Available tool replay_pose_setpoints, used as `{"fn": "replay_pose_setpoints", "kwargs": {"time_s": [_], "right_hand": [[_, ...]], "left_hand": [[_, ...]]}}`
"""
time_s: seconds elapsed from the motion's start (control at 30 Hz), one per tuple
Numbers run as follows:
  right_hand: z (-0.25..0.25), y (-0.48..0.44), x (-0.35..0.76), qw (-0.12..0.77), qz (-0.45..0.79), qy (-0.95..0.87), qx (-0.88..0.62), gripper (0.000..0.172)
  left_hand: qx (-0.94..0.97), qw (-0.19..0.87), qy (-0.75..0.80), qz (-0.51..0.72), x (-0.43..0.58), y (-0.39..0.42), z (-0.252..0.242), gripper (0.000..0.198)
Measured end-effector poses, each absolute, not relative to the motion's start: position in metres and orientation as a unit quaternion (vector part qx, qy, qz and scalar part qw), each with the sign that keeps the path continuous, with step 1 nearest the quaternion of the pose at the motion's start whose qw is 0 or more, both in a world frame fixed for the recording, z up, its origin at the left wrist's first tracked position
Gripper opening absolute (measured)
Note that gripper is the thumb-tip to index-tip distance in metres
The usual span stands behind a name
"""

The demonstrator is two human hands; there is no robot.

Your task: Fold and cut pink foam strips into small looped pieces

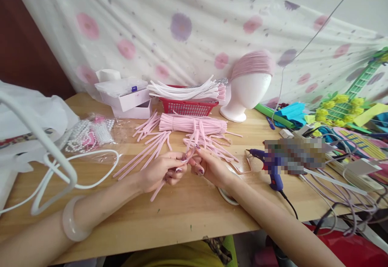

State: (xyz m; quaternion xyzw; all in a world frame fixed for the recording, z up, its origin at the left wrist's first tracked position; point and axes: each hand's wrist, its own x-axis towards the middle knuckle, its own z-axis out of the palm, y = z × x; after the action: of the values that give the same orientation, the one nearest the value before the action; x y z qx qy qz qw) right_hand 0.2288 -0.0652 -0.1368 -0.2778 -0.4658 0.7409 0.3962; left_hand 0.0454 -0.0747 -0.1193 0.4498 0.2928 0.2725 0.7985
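Observation:
My left hand (162,172) and my right hand (209,166) meet fingertip to fingertip over the middle of the table. Fingers of both are closed around pink pipe cleaners (158,191); one end pokes out below my left hand, and more pink lengths rise above the fingertips. How the pieces are joined is partly hidden by the fingers. Just behind lies a thick bundle of pink pipe cleaners (190,123). Loose pink stems (145,153) fan out on its left, and shorter ones are scattered on its right. A roll of tape (228,197) is partly covered by my right forearm.
A blue glue gun (274,170) lies to the right, near tangled cables (330,190). Behind stand a red basket (189,107) of white stems (184,91) and a white foam head (247,91). Bagged beads (91,133) and a white looped tube (65,166) are left.

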Motion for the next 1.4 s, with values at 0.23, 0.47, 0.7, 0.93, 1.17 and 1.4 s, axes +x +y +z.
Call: {"fn": "replay_pose_setpoints", "kwargs": {"time_s": [0.23,0.47,0.7,0.93,1.17,1.4], "right_hand": [[-0.137,-0.068,0.230,0.461,0.698,-0.473,-0.277,0.028],[-0.143,-0.069,0.230,0.444,0.729,-0.450,-0.262,0.026],[-0.146,-0.070,0.232,0.433,0.726,-0.468,-0.257,0.023],[-0.142,-0.071,0.230,0.425,0.736,-0.457,-0.263,0.026],[-0.121,-0.062,0.245,0.525,0.690,-0.410,-0.283,0.028],[-0.127,-0.055,0.250,0.560,0.500,-0.533,-0.390,0.039]], "left_hand": [[0.476,0.770,0.317,0.283,0.046,-0.075,-0.119,0.022],[0.489,0.737,0.335,0.325,0.049,-0.079,-0.116,0.028],[0.503,0.723,0.336,0.332,0.048,-0.079,-0.118,0.025],[0.524,0.715,0.352,0.300,0.048,-0.080,-0.119,0.026],[0.592,0.666,0.343,0.298,0.049,-0.080,-0.126,0.029],[0.582,0.648,0.371,0.323,0.052,-0.087,-0.130,0.032]]}}
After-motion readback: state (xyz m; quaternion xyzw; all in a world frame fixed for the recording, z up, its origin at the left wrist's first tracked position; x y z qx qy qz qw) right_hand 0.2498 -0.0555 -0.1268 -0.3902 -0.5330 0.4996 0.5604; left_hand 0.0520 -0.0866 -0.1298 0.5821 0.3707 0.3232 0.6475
